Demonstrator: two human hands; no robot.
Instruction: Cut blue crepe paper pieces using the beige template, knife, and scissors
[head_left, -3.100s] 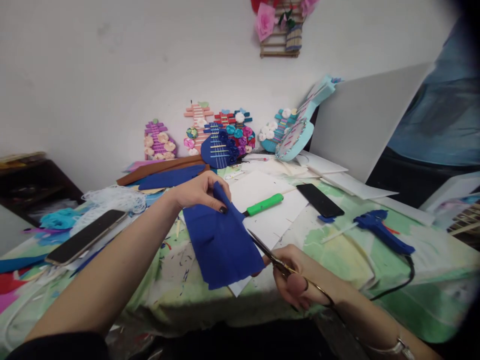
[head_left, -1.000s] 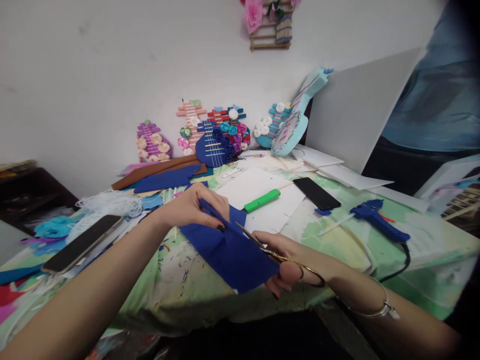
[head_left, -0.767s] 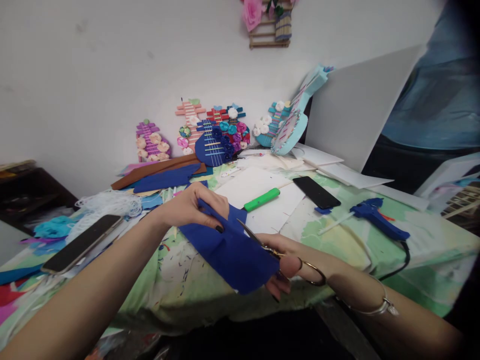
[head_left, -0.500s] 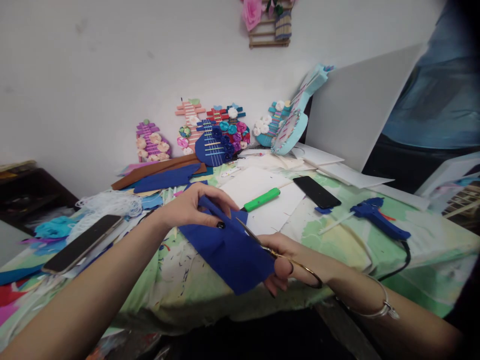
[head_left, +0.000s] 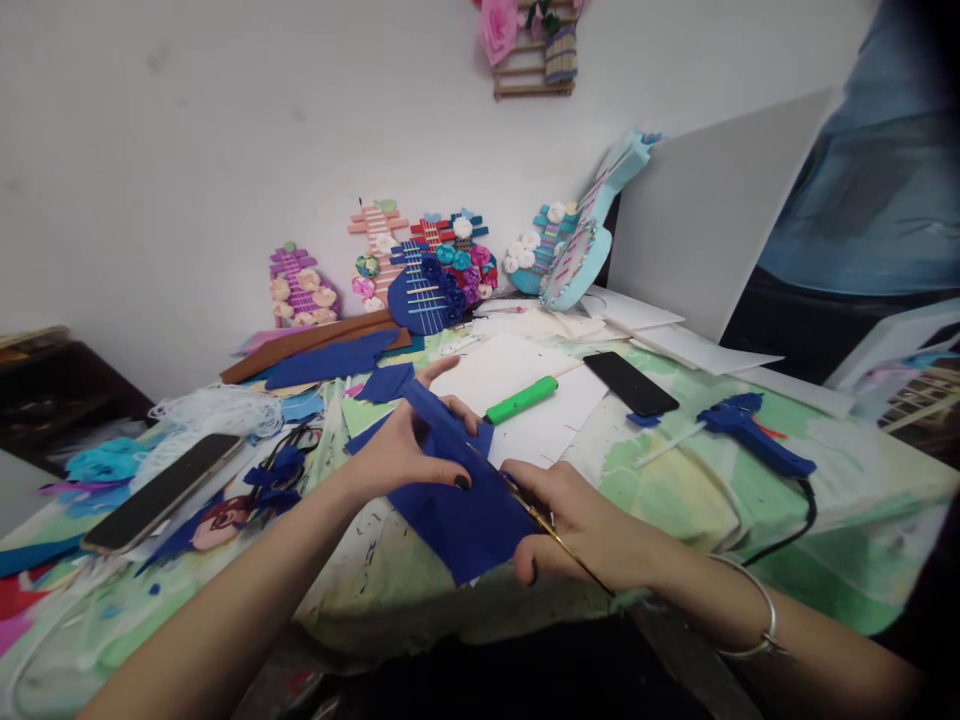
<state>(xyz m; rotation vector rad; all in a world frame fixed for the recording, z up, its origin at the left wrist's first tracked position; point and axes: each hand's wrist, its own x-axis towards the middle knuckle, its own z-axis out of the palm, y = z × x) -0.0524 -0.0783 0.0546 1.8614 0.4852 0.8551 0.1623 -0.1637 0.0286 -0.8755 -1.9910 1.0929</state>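
While the left hand [head_left: 405, 450] holds the blue sheet [head_left: 469, 525] by its raised, folded edge, thumb on the near side and fingers partly spread beyond, the right hand [head_left: 574, 520] grips the scissors [head_left: 551, 530], their blades along the sheet at its 1 to 2 o'clock edge. How far the blades are apart cannot be told. With the sheet as the dial's centre and 12 toward the wall [head_left: 187, 150], a green-handled tool [head_left: 523, 399] lies at 1 o'clock on white paper [head_left: 510, 365]; any lettering on it is too small to read. A black phone [head_left: 631, 384] lies at 2, a blue glue gun [head_left: 761, 440] near 3, another phone [head_left: 165, 492] at 9. Near 12, a dark blue guitar-shaped craft [head_left: 418, 292] leans among other decorated ones, above the patterned tablecloth [head_left: 675, 480].
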